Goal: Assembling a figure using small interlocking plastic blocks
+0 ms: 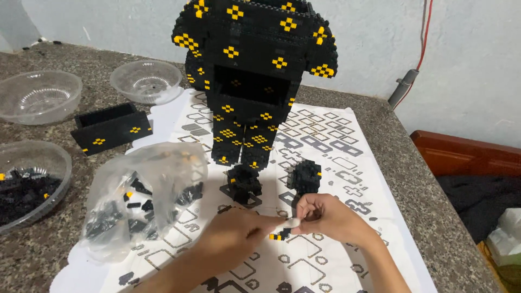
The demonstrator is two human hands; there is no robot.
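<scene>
My left hand [234, 234] and my right hand [325, 216] meet over a printed instruction sheet [325, 141]. Their fingertips pinch a small black and yellow brick piece [280, 235] between them. Just beyond the hands stand two small black brick clumps [243, 183] [304, 177]. Behind these rises a tall black brick figure [252, 70] with yellow cross marks and a square hollow in its middle. A clear plastic bag [142, 198] of black bricks lies to the left of my left hand.
A bowl of black bricks [30, 182] sits at the left edge, with two empty clear bowls [38, 95] [145, 80] behind. A black open brick box [111, 128] lies between them. The stone table ends at the right, by a wooden frame [467, 154].
</scene>
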